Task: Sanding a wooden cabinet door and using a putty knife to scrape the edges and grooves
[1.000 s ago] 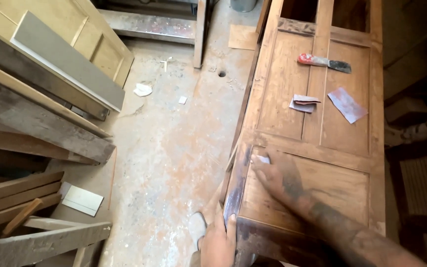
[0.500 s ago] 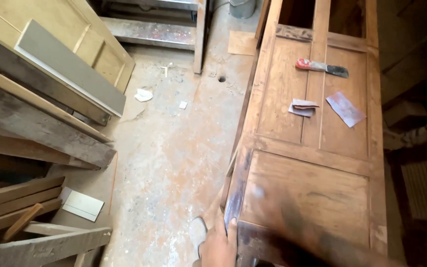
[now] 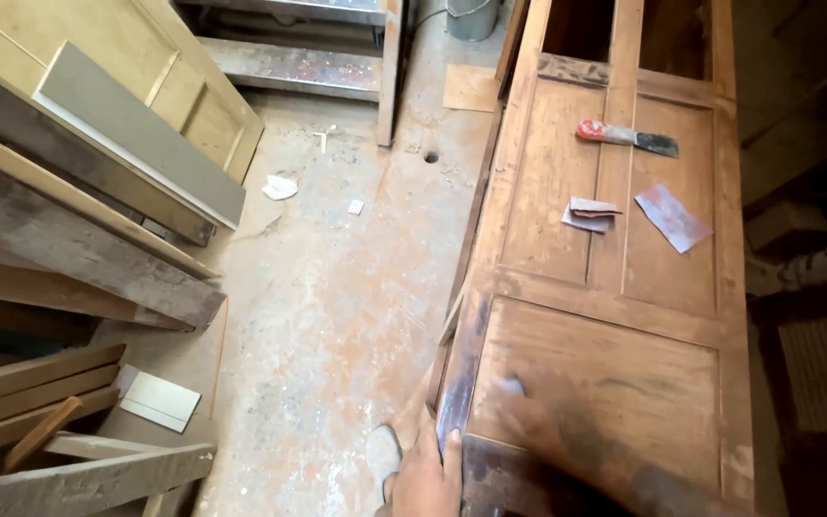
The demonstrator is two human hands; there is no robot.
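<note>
One brown panelled wooden door [image 3: 614,316] lying flat, right of frame: left hand [image 3: 430,474] clamped on its lower-left edge, blurred right hand [image 3: 567,445] grip unclear; two sandpaper pieces [image 3: 672,217], one red-handled scraper [image 3: 627,137] above.

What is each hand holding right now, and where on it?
The left hand grips the near left edge of the wooden door. The right hand is a motion blur on the door's lower panel; whether it holds anything cannot be told.

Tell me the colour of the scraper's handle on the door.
Red, on the flat metal-bladed scraper, head view.
</note>
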